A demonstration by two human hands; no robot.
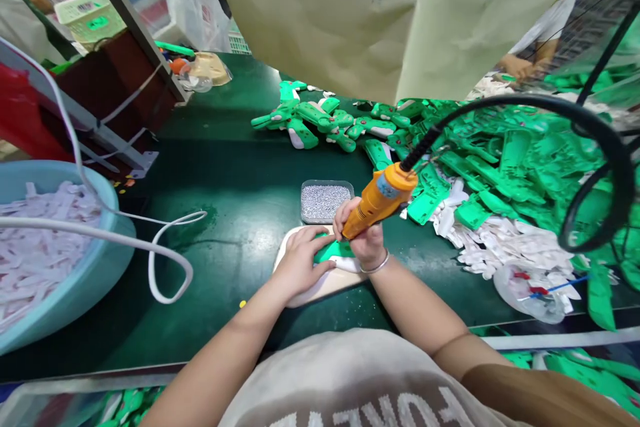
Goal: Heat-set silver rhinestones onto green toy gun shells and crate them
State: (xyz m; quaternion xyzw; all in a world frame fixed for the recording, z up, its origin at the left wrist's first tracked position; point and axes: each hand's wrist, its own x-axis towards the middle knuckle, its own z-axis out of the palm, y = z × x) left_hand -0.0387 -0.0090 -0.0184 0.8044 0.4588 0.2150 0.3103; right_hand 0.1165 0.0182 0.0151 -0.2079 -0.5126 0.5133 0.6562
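Note:
My right hand (366,240) is wrapped round an orange electric screwdriver (379,199), tilted with its lower end down at a green and white plastic part (334,251). The screwdriver's tip is hidden behind my fingers. My left hand (303,261) presses that part from the left, its fingers over the top and thumb along the near side. Beneath the part lies a cream board (311,295). Just beyond the board stands a clear tray (327,219) full of small silvery screws (325,200).
Green and white parts (320,117) lie at the back; green shells (510,153) and white pieces (520,247) heap up at right. A blue basin (113,250) of white pieces and a looping white cable (175,260) are at left. A black cord (540,101) arches from the screwdriver.

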